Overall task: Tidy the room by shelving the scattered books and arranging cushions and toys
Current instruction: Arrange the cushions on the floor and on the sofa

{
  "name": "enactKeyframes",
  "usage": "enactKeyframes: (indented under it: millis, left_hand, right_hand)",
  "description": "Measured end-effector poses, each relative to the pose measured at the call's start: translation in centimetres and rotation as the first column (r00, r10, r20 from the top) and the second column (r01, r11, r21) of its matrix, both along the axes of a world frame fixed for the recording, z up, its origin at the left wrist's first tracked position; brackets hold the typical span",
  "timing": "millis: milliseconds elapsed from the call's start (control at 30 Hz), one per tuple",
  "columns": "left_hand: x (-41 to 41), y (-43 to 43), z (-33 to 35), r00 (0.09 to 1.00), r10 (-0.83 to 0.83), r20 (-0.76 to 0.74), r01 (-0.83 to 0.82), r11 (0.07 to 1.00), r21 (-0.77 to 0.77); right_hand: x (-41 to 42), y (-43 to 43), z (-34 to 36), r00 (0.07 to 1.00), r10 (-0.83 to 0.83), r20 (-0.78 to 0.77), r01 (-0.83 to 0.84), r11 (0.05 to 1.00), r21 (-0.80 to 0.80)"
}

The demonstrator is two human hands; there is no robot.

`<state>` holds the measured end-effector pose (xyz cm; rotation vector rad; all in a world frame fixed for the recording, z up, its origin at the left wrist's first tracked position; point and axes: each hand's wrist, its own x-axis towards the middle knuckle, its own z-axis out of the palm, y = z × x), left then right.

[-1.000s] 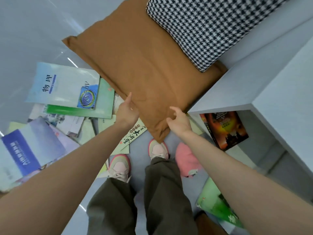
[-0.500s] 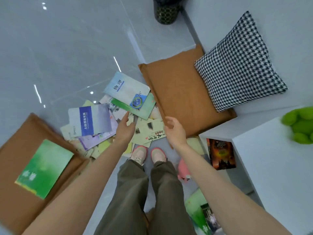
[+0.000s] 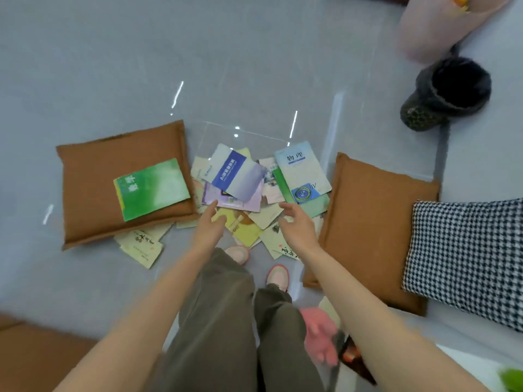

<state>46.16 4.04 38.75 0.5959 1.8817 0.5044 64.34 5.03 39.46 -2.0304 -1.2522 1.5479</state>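
Head view showed both arms stretched forward over a heap of books (image 3: 249,199) scattered flat on the grey floor (image 3: 113,66), between two brown cushions. The left hand (image 3: 208,227) was open with fingers straight and close together, holding nothing, its fingertips over the near edge of a purple book (image 3: 226,200). The right hand (image 3: 297,222) was also empty, fingers loosely spread and slightly curled, above the pale booklets beside a light blue book (image 3: 301,171).

The left brown cushion (image 3: 93,188) had a green book (image 3: 151,189) lying on top of it; the right brown cushion (image 3: 373,222) lay just beside the heap, with a checked cushion (image 3: 467,258) overlapping its far side. A pink toy (image 3: 319,332) lay by the person's right leg.

These books looked like thin paperbacks: light, bendable, with glossy covers likely to slide over one another. Lifting one from a single corner would probably make it droop and drag its neighbours. A safer hold seemed to be along the spine or a long edge, thumb on top and fingers slipped underneath, or squaring several into a stack and gripping both sides. The cushions looked soft and light, easy to take by an edge seam.
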Motion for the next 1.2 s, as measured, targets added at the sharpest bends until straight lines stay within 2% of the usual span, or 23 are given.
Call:
enactKeyframes:
  millis: [267,500,700,900,1033,1200]
  left_hand:
    - [-11.2,-0.4,2.2,0.957,0.29,-0.001,-0.289,0.954,0.08]
    - [-22.4,-0.7,1.4,0.888,0.459,0.027,-0.46,0.886,0.065]
    - [-33.7,-1.5,0.0,0.883,0.466,0.061,-0.467,0.884,0.011]
    - [-40.7,-2.2,-2.3,0.868,0.488,0.087,-0.489,0.872,-0.021]
    - [-43.2,-2.0,-5.8,0.859,0.495,0.13,-0.493,0.869,-0.051]
    - [-44.8,-1.1,-11.4,0.849,0.51,0.139,-0.505,0.86,-0.069]
  right_hand:
    - [-11.3,4.2,1.6,0.941,0.336,-0.026,-0.336,0.942,0.014]
    - [-24.6,6.4,0.3,0.866,0.5,0.013,-0.5,0.865,0.039]
    - [-36.6,7.2,-1.6,0.853,0.522,0.03,-0.522,0.853,0.009]
    - [-44.4,7.8,-4.7,0.842,0.538,0.032,-0.534,0.841,-0.09]
    - [-47.1,8.3,-8.4,0.761,0.634,0.138,-0.624,0.773,-0.112]
    - [-48.6,9.1,-15.4,0.615,0.749,0.248,-0.742,0.656,-0.142]
